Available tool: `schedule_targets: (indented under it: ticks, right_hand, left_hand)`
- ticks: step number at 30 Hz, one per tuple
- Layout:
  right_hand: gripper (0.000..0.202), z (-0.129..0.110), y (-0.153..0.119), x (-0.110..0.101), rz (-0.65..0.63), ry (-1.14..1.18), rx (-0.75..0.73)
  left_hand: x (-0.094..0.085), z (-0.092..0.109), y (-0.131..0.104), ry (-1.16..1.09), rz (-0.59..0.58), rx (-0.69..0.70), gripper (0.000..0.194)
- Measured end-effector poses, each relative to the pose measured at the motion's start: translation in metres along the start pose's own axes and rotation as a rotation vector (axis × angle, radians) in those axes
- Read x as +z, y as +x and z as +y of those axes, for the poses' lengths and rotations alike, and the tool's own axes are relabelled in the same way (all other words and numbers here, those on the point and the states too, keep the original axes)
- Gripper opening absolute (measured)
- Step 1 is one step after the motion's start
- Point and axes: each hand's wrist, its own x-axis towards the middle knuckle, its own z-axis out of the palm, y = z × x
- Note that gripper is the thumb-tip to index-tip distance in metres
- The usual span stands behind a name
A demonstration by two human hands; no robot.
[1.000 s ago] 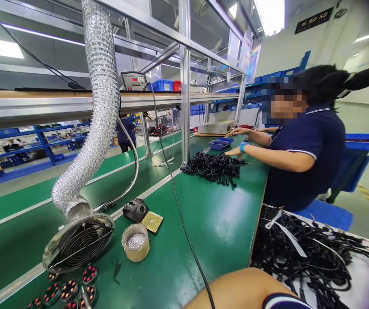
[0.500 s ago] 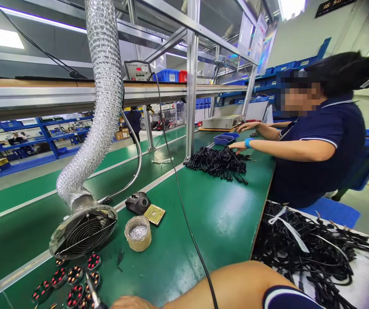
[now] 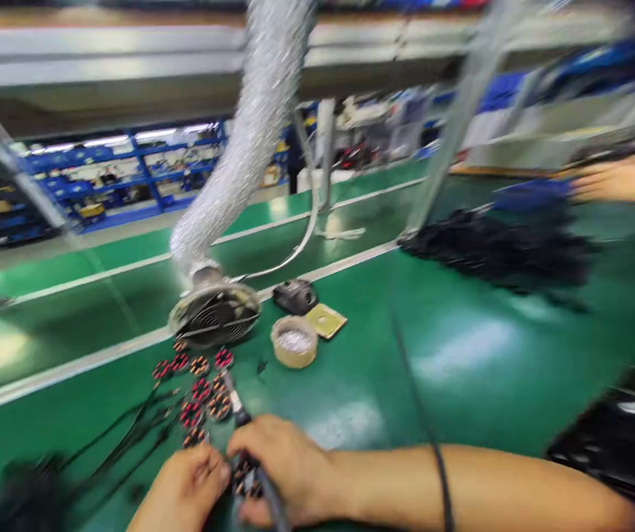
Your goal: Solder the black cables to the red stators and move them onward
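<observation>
Green tabletop (image 3: 362,355), seven o'clock in view: a soldering iron (image 3: 235,403) in the right grip (image 3: 284,458), beside a copper coil (image 3: 248,480).
Probably light and stiff with a hot tip, the soldering iron is best held by its dark handle, which the right grip curls round; the copper coil looks rigid, its windings perhaps fragile, so the rim seems the safer hold. Left grip (image 3: 184,480) has fingers bunched near the coil; I cannot tell whether it holds anything. From the grips, loose coils (image 3: 201,389) lie at eleven, a round tub (image 3: 294,358) at one, a blurred cable pile (image 3: 500,247) at two. Half a second ago the view faced further right, without the left grip; now both grips show.
</observation>
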Motion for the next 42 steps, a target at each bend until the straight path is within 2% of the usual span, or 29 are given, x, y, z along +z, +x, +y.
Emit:
schedule_targets:
  ticks: [3,6,9,13,15,20,26,28,31,34,36,38,39,40,42]
  right_hand:
    - [0.047,-0.006,-0.005,-0.013,0.012,0.173,0.022]
    - [0.042,-0.006,-0.006,-0.017,-0.002,0.284,0.032]
    - [0.046,-0.008,-0.007,-0.019,0.007,0.305,0.028]
    - [0.05,-0.009,-0.008,-0.018,0.03,0.263,0.006]
    - [0.049,-0.009,-0.009,-0.017,0.043,0.256,-0.004]
    - [0.046,-0.009,-0.009,-0.016,0.049,0.258,-0.003]
    - [0.042,-0.01,-0.009,-0.017,0.026,0.279,-0.015]
    - [0.042,-0.009,-0.01,-0.016,0.03,0.268,-0.021]
    - [0.043,-0.009,-0.011,-0.015,0.043,0.256,-0.043]
    - [0.043,-0.009,-0.01,-0.014,0.041,0.256,-0.057]
    - [0.042,-0.007,-0.01,-0.012,0.028,0.254,-0.064]
    - [0.042,-0.003,-0.012,-0.007,0.021,0.245,-0.076]
    - [0.043,0.001,-0.015,-0.004,0.032,0.237,-0.082]
    - [0.043,0.005,-0.019,-0.001,0.047,0.229,-0.086]
    - [0.041,0.014,-0.027,0.006,0.112,0.227,-0.056]
  left_hand:
    - [-0.001,-0.001,-0.005,-0.113,-0.058,0.037,0.054]
    - [-0.015,0.0,-0.007,-0.31,-0.121,-0.009,0.053]
    - [-0.037,0.001,-0.013,-0.319,-0.041,0.027,0.048]
    - [-0.055,-0.002,-0.022,-0.099,0.088,0.114,0.036]
    - [-0.052,-0.002,-0.024,0.02,0.072,0.096,0.034]
    - [-0.031,0.003,-0.027,0.211,0.063,0.117,0.031]
    - [-0.015,0.002,-0.026,0.493,0.048,0.324,0.022]
    - [-0.013,0.001,-0.025,0.524,0.061,0.346,0.021]
    - [-0.007,0.001,-0.021,0.405,0.057,0.221,0.018]
    - [0.004,0.005,-0.015,0.081,-0.025,0.003,0.016]
    - [0.007,0.008,-0.012,-0.125,-0.082,-0.093,0.018]
    - [-0.001,0.011,-0.015,-0.222,-0.121,-0.109,0.017]
    - [-0.01,0.011,-0.019,-0.198,-0.125,-0.072,0.015]
    - [-0.021,0.01,-0.024,-0.113,-0.115,-0.009,0.014]
    - [-0.049,0.005,-0.036,0.207,-0.058,0.142,0.012]
